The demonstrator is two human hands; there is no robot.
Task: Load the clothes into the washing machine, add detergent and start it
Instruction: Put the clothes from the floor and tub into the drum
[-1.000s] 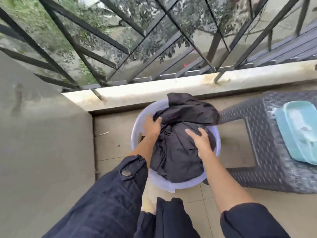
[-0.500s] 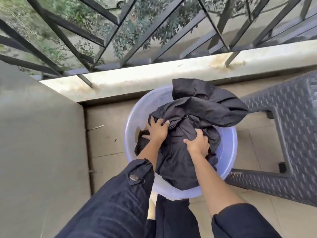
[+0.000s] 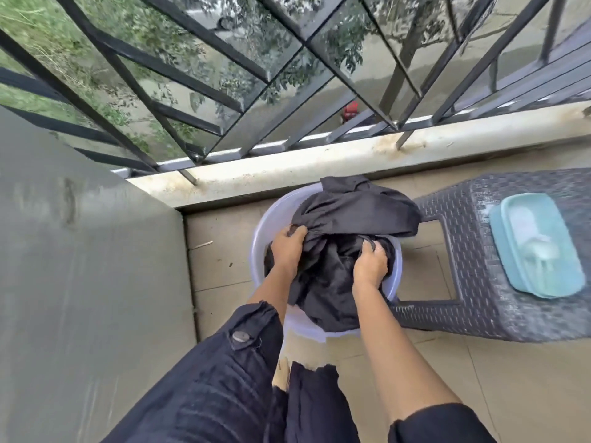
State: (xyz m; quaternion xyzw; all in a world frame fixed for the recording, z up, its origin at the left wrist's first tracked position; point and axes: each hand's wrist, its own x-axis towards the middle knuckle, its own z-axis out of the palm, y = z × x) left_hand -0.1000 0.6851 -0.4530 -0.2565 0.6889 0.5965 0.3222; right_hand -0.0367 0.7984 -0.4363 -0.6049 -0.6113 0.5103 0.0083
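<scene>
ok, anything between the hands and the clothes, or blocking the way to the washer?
Nothing: left hand and right hand both grip the dark clothes in the basin. The washing machine is out of view, so that path cannot be judged.

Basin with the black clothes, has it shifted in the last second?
No. The basin still sits at the foot of the ledge, its right side beside the woven stool; only the camera has shifted.
</scene>
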